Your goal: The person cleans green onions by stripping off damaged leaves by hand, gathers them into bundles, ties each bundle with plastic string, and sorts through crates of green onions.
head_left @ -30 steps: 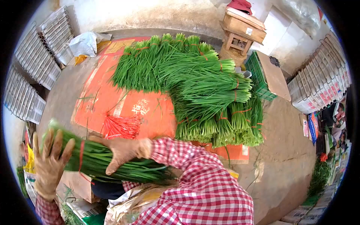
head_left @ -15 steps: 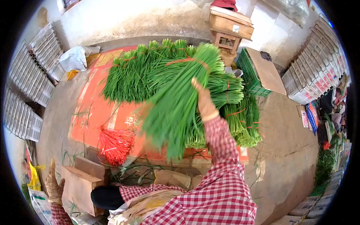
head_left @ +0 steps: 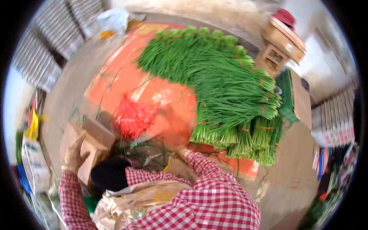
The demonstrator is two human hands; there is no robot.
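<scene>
My left hand [head_left: 75, 152] is beside an open cardboard box [head_left: 93, 148], its fingers spread and nothing in them. My right hand [head_left: 180, 151] is low over the front edge of the orange-red sheet, close to a brown paper-like bundle [head_left: 180, 168]; its fingers are blurred and partly hidden. Beyond it lies a large pile of green chives [head_left: 230, 88], tied in bunches with red bands. A fan of red plastic ties [head_left: 135, 117] rests on the orange-red sheet [head_left: 176, 103], between my two hands and farther off.
Stacked pale crates [head_left: 38, 57] stand at the far left, and more stacked crates [head_left: 333, 124] at the right. A green crate [head_left: 287, 96] with cardboard on it adjoins the pile. Behind are a wooden box [head_left: 283, 38] and a white bag [head_left: 113, 21]. Loose leaves litter the floor.
My right hand has let go of the bunch of chives and come back toward my lap. The pile now covers where it was held. My view has turned, and my left hand has risen slightly.
</scene>
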